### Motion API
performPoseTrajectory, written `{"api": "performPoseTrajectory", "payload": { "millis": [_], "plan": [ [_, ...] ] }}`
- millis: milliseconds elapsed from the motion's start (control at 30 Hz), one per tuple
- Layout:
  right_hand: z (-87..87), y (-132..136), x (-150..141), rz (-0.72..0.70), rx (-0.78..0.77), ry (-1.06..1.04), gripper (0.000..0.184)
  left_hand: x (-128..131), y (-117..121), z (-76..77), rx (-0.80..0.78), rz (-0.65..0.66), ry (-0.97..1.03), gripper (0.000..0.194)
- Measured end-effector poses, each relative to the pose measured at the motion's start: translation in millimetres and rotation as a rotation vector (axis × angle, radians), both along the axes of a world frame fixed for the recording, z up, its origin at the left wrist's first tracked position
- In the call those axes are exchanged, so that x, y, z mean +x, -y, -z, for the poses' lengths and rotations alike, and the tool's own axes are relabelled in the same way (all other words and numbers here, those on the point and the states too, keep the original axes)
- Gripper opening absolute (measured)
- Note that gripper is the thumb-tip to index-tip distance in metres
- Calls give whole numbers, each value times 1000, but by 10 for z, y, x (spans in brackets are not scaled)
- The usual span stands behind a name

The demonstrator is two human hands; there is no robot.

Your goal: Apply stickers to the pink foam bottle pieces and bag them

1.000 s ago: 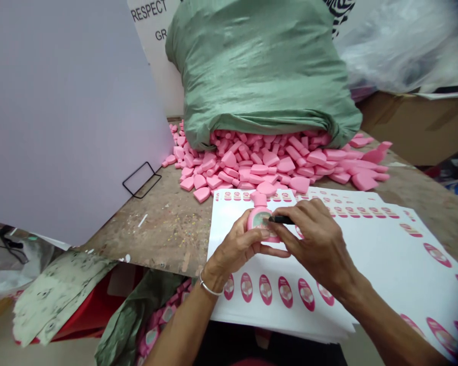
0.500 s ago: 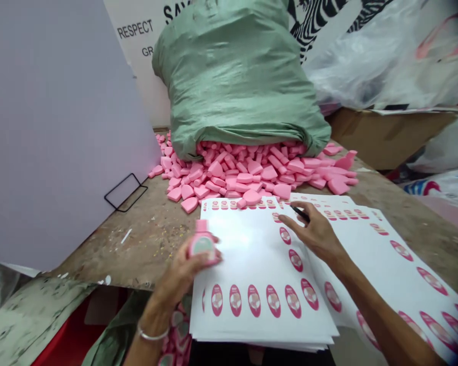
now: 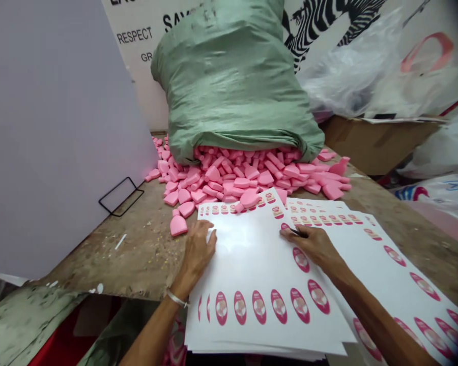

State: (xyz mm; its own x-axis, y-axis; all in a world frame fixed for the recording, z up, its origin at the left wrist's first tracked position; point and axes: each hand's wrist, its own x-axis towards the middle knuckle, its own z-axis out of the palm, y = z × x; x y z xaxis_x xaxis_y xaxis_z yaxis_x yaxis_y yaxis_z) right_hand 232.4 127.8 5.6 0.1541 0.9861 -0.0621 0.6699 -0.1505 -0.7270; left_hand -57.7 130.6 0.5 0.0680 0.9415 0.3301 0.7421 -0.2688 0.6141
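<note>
My left hand (image 3: 199, 249) rests at the left edge of a white sheet of oval pink labels (image 3: 244, 264), thumb and fingers apart, with no bottle in it. Just left of it, on the table, lies a plain pink bottle (image 3: 178, 224). My right hand (image 3: 313, 244) is closed around a slim black pen-like tool (image 3: 298, 233), with its fingertips at an oval label on the sheet's right side. The top sheet sits askew, its far right corner raised. Another pink bottle (image 3: 248, 200) lies across the sheet's far edge.
A green sack (image 3: 232, 91) stands at the back, pink bottles (image 3: 240, 180) spilling from its mouth. More label sheets (image 3: 366, 264) lie on the right. A black wire stand (image 3: 121, 197) is beside a pale panel (image 3: 61, 127). A cardboard box (image 3: 377, 140) sits behind.
The labelled bottle has left my left hand, which has come to the sheet's left edge. A plain bottle now lies beside that hand. My right hand moved lower and the top sheet turned slightly.
</note>
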Motion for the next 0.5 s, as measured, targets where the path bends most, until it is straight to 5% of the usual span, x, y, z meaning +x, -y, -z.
{"api": "performPoseTrajectory", "payload": {
  "millis": [133,300,367,500],
  "plan": [
    [4,-39,-22,-158,-5,-40,49,481,-451,-72,-44,58,18,22],
    [-30,99,-115,-118,148,425,21,887,-877,-60,-150,30,88,33],
    [-57,166,-16,-75,211,449,24,832,-912,-58,-180,41,148,33],
    [-86,249,639,90,188,115,32,372,-751,-146,-276,60,326,43]
  ]
}}
